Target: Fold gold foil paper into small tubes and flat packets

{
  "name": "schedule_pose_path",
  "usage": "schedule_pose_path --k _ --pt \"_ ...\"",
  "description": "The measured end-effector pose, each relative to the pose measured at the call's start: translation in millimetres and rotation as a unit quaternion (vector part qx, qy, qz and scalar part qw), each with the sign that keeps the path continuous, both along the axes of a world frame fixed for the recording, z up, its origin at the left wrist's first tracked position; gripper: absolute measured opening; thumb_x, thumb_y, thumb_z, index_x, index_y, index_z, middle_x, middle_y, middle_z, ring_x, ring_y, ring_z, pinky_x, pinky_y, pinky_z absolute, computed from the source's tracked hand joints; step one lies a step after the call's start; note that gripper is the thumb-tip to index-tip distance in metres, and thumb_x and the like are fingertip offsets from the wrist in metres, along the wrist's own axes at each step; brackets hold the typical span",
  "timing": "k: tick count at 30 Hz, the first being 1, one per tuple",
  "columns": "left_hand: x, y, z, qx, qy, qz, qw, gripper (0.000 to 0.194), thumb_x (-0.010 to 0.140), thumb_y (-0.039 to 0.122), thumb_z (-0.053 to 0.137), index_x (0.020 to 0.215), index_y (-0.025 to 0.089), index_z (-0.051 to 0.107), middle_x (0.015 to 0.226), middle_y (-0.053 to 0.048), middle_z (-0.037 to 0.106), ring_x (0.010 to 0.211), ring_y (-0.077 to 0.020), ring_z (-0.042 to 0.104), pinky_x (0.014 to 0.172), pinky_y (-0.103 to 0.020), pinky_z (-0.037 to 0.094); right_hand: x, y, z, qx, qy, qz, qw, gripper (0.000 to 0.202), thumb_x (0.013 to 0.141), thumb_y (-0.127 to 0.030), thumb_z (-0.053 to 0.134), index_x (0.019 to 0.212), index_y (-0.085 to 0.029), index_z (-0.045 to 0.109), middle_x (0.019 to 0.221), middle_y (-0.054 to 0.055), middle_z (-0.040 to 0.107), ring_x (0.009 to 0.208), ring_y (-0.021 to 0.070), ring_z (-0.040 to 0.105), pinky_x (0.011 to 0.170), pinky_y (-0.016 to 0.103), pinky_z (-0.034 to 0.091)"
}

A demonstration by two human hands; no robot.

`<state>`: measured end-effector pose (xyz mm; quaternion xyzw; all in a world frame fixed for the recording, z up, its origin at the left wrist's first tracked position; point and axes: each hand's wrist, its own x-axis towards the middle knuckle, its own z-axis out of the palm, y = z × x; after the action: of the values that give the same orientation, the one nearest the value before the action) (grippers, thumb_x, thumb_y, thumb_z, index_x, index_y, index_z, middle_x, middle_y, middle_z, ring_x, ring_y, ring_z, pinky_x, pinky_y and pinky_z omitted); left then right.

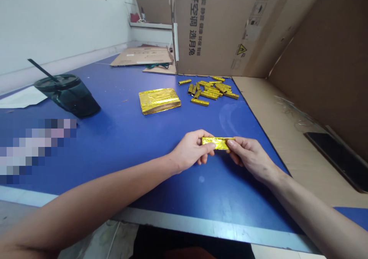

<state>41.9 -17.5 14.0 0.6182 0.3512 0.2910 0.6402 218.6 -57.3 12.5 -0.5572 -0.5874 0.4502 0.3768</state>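
Observation:
A narrow strip of folded gold foil paper [220, 143] is stretched level between my two hands, above the blue table. My left hand [193, 147] pinches its left end, thumb on top and fingers behind. At the other end, my right hand [247, 153] grips it the same way, with the thumb pressed on the foil. Beyond my hands lies a stack of flat gold foil sheets [160, 100]. To the right of that stack is a loose pile of several small folded gold foil pieces [211, 91], some showing hollow ends.
A dark tinted cup with a straw [67, 96] stands at the left. A large cardboard box [218, 28] walls off the back right. On the cardboard at the right lies a dark phone-like slab [339, 159]. A flat cardboard piece [142, 56] lies at the back.

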Motion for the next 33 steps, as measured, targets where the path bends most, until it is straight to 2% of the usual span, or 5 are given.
schedule_pose_path --k 8,16,23,29,33 --pt "-2.9 1.4 -4.1 0.008 -0.011 0.005 1.0 0.012 0.078 0.018 0.046 0.089 0.014 0.046 0.055 0.004 0.053 0.038 -0.0041 0.044 0.035 -0.015 0.034 -3.7 -2.0 -0.8 -0.02 0.006 0.012 1.0 0.037 0.079 -0.049 0.047 0.063 -0.016 0.052 0.042 -0.006 0.042 0.038 0.0053 0.032 0.038 0.02 0.024" --pt "-3.7 0.7 -1.0 -0.01 -0.027 -0.003 1.0 0.012 0.078 0.02 0.046 0.087 0.014 0.045 0.052 0.005 0.05 0.036 -0.0033 0.039 0.035 -0.014 0.03 -2.6 -5.3 -0.6 0.034 -0.016 0.02 0.999 0.033 0.078 -0.044 0.05 0.063 -0.015 0.052 0.045 -0.006 0.041 0.041 0.0051 0.031 0.04 0.02 0.025" --pt "-4.0 -1.6 -0.3 0.016 -0.003 -0.011 1.0 0.011 0.077 0.018 0.045 0.086 0.014 0.046 0.053 0.005 0.05 0.038 -0.0035 0.04 0.036 -0.015 0.031 -2.3 -6.1 0.9 -0.01 -0.023 0.068 0.997 0.033 0.079 -0.046 0.048 0.068 -0.015 0.052 0.046 -0.006 0.042 0.04 0.0054 0.032 0.038 0.021 0.023" --pt "-4.1 1.5 -1.7 0.02 0.019 -0.011 1.0 0.012 0.077 0.016 0.045 0.089 0.015 0.047 0.053 0.006 0.049 0.038 -0.0033 0.039 0.037 -0.015 0.03 -5.2 -5.1 1.1 -0.015 -0.034 0.048 0.998 0.033 0.078 -0.046 0.048 0.065 -0.016 0.052 0.044 -0.007 0.039 0.039 0.0055 0.029 0.039 0.021 0.022" --pt "-9.6 7.8 3.3 0.018 0.046 -0.047 0.998 0.014 0.077 0.014 0.045 0.091 0.015 0.046 0.051 0.007 0.049 0.036 -0.0028 0.037 0.035 -0.014 0.026 -3.7 -5.0 2.2 -0.031 -0.031 0.063 0.997 0.034 0.079 -0.045 0.047 0.061 -0.017 0.049 0.048 -0.005 0.045 0.042 0.006 0.034 0.041 0.021 0.025"
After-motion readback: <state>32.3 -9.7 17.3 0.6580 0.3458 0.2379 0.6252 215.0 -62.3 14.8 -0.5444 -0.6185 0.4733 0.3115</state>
